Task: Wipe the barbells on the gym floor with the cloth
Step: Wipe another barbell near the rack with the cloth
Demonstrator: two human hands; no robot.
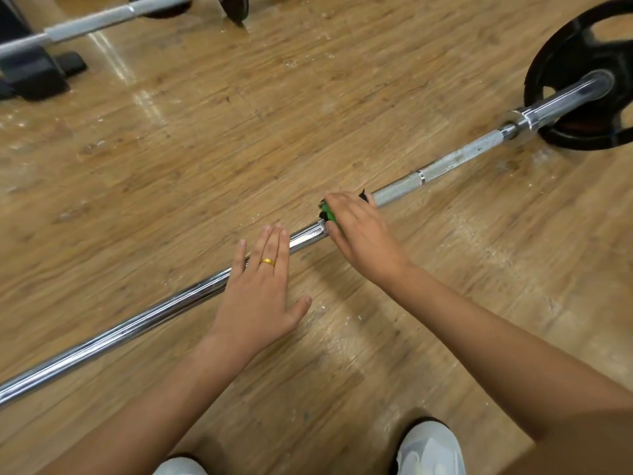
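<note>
A: Judging the barbell (400, 190): how will it handle?
B: Heavy, stiff, slick chrome. It lies on the floor (308, 97) from 8 to 2 o'clock. Don't lift it; wrap the soft green cloth (328, 212) round the shaft.
A: Hands?
B: The right hand (363, 231) has its grip closed on the cloth against the bar. At its 8 o'clock, the left hand (257, 296) lies flat across the shaft, fingers straight.

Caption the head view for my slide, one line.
Right hand grips a green cloth around a barbell on the gym floor while the left hand lies flat over it.
</note>
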